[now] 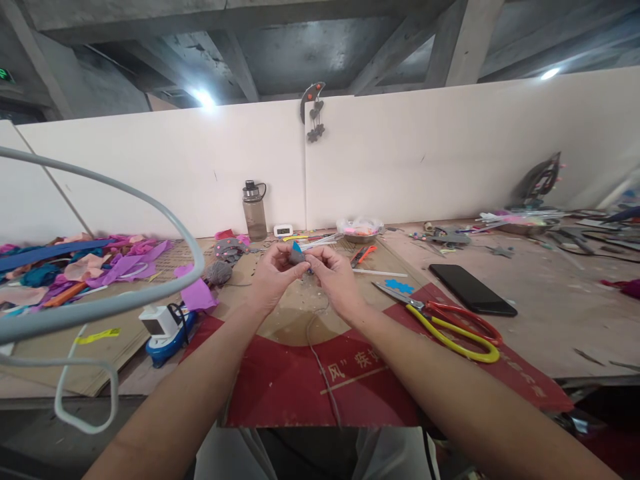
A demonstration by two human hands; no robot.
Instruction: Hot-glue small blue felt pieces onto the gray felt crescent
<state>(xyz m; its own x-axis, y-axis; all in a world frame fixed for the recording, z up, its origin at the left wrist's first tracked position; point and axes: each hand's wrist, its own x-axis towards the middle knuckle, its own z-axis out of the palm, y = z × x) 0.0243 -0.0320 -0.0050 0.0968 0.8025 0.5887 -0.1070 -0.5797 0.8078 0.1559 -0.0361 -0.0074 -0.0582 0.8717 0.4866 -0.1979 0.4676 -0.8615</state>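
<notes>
left hand (273, 273) and right hand (336, 275) both pinch the grey piece (297, 253) over the table's (550, 313) middle; looks best held firm and steady, thread (320, 360) hanging slack, scissors (440, 320) off to the right.

Your fingers (283, 259) hide most of the small grey-and-blue craft piece (297, 251) | pale grey bent wire hoop (100, 309) cut off at left edge | small white clock (283, 231) unreadable

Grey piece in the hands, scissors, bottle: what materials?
Grey piece, pinched by left hand and right hand: looks like felt, matte, soft-edged, too small to be sure. Scissors: bare metal blades, glossy red and yellow handles, likely plastic-coated. Bottle: translucent smoky plastic, probably, dark cap.
</notes>
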